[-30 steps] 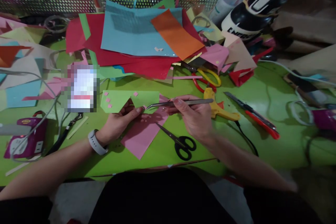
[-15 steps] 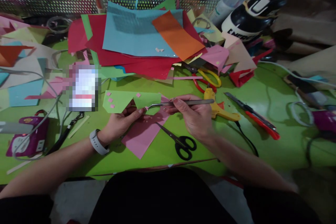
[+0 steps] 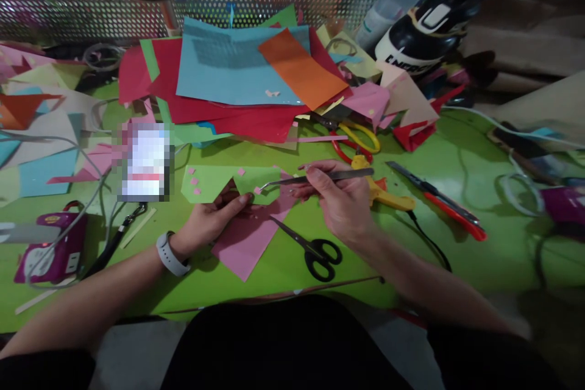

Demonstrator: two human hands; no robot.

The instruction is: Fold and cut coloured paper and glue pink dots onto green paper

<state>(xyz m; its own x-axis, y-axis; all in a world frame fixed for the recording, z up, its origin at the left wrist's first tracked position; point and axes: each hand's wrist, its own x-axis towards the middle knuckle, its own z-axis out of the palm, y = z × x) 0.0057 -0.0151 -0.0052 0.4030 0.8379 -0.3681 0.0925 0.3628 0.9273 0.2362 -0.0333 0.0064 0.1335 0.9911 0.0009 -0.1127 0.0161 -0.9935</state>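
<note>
My right hand [image 3: 340,201] is closed on metal tweezers [image 3: 292,181], their bent tip at a small pink paper piece [image 3: 258,191] on a light green paper [image 3: 205,184]. Several more pink squares sit on that green paper. With its thumb and fingers, my left hand [image 3: 222,213] holds the green paper by its lower edge near a notch; some fingers are hidden behind it. Below lies a pink sheet [image 3: 244,247] on the table. Black-handled scissors [image 3: 315,250] rest to the right of the sheet, open a little or shut, too small to tell.
A yellow glue gun [image 3: 388,196] and a red cutter [image 3: 450,210] lie to the right. Behind are red-yellow-handled pliers [image 3: 359,137], stacked coloured paper [image 3: 219,67] and a bottle [image 3: 415,42]. At left are a phone [image 3: 146,164], cables and a purple box [image 3: 55,250].
The tweezers' tip has moved from beside my left fingertips to the green paper's right part, where the pink piece now lies. The view has shifted slightly.
</note>
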